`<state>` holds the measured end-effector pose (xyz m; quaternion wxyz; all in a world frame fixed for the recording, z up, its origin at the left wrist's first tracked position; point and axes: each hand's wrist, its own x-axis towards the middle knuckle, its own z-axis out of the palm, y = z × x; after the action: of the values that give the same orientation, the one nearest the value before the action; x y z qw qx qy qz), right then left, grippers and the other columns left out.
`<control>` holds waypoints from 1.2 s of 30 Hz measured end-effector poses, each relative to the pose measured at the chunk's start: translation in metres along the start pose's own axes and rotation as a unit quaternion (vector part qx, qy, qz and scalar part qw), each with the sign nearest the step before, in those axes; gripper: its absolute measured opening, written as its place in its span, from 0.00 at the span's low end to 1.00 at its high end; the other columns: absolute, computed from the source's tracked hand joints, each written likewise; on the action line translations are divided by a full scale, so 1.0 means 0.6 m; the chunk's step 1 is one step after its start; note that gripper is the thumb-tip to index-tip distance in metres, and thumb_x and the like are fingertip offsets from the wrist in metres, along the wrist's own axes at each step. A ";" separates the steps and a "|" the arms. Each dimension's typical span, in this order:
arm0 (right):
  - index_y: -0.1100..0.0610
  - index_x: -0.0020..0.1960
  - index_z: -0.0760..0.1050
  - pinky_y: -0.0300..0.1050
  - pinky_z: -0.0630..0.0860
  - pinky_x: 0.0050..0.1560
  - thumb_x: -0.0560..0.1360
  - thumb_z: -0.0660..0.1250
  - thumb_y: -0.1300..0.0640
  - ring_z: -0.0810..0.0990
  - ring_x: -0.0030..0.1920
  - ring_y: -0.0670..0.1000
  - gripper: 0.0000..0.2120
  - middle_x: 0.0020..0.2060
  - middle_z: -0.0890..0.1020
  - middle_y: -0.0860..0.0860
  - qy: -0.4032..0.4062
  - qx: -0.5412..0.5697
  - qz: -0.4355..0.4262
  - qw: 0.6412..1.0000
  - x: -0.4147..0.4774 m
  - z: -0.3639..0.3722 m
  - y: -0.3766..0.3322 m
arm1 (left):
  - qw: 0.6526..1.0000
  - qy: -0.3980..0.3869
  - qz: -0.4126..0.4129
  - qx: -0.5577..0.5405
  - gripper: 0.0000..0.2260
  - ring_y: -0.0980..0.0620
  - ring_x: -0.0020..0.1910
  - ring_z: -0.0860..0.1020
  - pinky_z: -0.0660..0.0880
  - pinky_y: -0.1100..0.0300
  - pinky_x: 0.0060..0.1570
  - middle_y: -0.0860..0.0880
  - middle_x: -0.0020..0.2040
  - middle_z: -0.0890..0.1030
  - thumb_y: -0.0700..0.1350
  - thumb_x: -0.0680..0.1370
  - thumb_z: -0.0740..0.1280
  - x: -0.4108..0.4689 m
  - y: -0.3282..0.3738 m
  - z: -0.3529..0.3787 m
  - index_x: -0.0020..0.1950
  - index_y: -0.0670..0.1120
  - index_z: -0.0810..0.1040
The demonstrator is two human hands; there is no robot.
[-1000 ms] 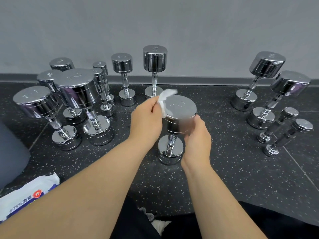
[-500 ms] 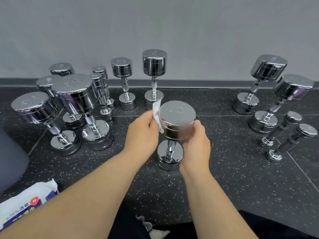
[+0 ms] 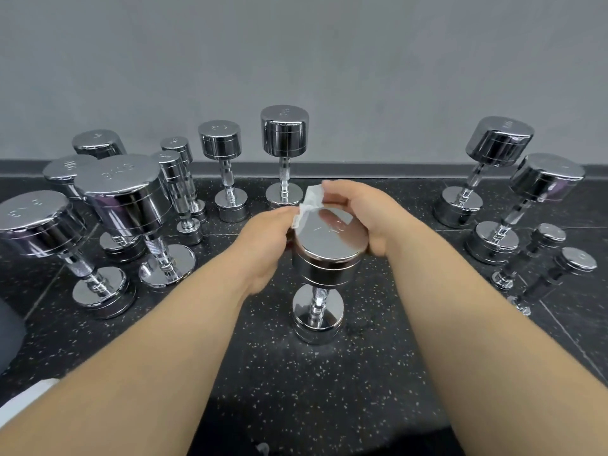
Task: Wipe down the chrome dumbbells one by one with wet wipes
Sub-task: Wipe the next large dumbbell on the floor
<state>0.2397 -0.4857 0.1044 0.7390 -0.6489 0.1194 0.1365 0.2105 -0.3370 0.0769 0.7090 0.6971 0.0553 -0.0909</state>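
The chrome dumbbell [image 3: 324, 268] stood upright on one end on the speckled black floor [image 3: 362, 373], between the two forearms. The wet wipe [image 3: 308, 203] sat crumpled over the far left edge of its top face, pinched by both hands. The left hand [image 3: 263, 248] nipped the lower corner from beside the head. The right hand [image 3: 368, 213] arched over the far rim, its thumb and fingertips pinching the upper corner (its heel seemed to touch the head's right side). Other chrome dumbbells [image 3: 125, 199] stood clustered to either side.

Both hands [image 3: 263, 246] [image 3: 373, 215] outstretched, pinching, close together
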 end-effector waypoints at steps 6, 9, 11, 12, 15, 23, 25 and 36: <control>0.56 0.41 0.81 0.35 0.78 0.33 0.74 0.72 0.59 0.81 0.30 0.45 0.04 0.31 0.84 0.48 -0.055 -0.146 0.073 0.985 0.002 0.008 -0.022 | 0.994 0.108 0.008 0.020 0.05 0.43 0.52 0.83 0.79 0.48 0.58 0.47 0.43 0.86 0.46 0.74 0.74 -0.008 -0.017 -0.014 0.39 0.48 0.85; 0.57 0.40 0.77 0.35 0.74 0.26 0.76 0.69 0.60 0.80 0.26 0.48 0.06 0.30 0.82 0.51 -0.013 -0.091 0.049 0.995 0.003 -0.006 -0.002 | 0.996 0.087 0.004 -0.012 0.08 0.54 0.42 0.84 0.81 0.60 0.48 0.50 0.40 0.86 0.45 0.80 0.68 -0.017 -0.006 -0.006 0.44 0.45 0.84; 0.59 0.44 0.79 0.38 0.77 0.31 0.77 0.69 0.60 0.82 0.31 0.49 0.04 0.34 0.83 0.53 0.009 -0.017 0.028 0.999 -0.004 -0.014 0.019 | 0.996 0.088 0.001 -0.009 0.10 0.56 0.38 0.81 0.81 0.60 0.48 0.48 0.39 0.86 0.45 0.80 0.67 -0.019 -0.005 -0.002 0.44 0.42 0.84; 0.60 0.46 0.79 0.41 0.79 0.35 0.77 0.68 0.61 0.82 0.34 0.50 0.04 0.37 0.84 0.54 0.014 0.014 0.018 1.000 -0.009 -0.016 0.026 | 0.996 0.090 -0.001 -0.007 0.12 0.54 0.38 0.80 0.80 0.57 0.51 0.46 0.39 0.85 0.46 0.80 0.67 -0.018 -0.007 -0.002 0.45 0.39 0.84; 0.63 0.43 0.79 0.41 0.81 0.41 0.78 0.65 0.64 0.82 0.39 0.50 0.07 0.44 0.84 0.56 0.001 0.073 -0.031 0.997 -0.019 -0.025 0.035 | 0.995 0.095 -0.016 -0.008 0.15 0.50 0.40 0.74 0.78 0.54 0.53 0.45 0.39 0.79 0.48 0.80 0.66 -0.014 -0.010 0.006 0.50 0.34 0.81; 0.61 0.56 0.78 0.52 0.75 0.54 0.79 0.63 0.57 0.78 0.50 0.57 0.10 0.51 0.80 0.58 0.029 0.084 0.007 0.996 -0.021 -0.025 0.070 | 0.996 0.085 -0.025 0.003 0.15 0.50 0.49 0.78 0.71 0.46 0.66 0.52 0.45 0.84 0.54 0.82 0.61 -0.016 -0.009 0.014 0.46 0.50 0.85; 0.63 0.58 0.78 0.52 0.71 0.53 0.80 0.60 0.56 0.76 0.50 0.56 0.14 0.51 0.79 0.59 0.037 0.122 -0.037 0.991 -0.019 -0.038 0.065 | 0.996 0.079 -0.035 -0.008 0.16 0.50 0.49 0.78 0.70 0.46 0.67 0.52 0.45 0.83 0.54 0.83 0.59 -0.014 -0.008 0.017 0.45 0.51 0.84; 0.59 0.47 0.82 0.42 0.75 0.44 0.81 0.61 0.57 0.81 0.40 0.47 0.12 0.38 0.84 0.49 0.097 0.102 -0.128 0.982 -0.053 -0.032 0.066 | 0.995 0.090 -0.049 0.002 0.14 0.49 0.41 0.71 0.72 0.52 0.53 0.50 0.38 0.76 0.52 0.83 0.59 -0.007 -0.013 0.022 0.42 0.48 0.77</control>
<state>0.1958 -0.5015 0.0765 0.7973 -0.5904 0.1201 -0.0357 0.2041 -0.3501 0.0706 0.6941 0.7006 0.1531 -0.0628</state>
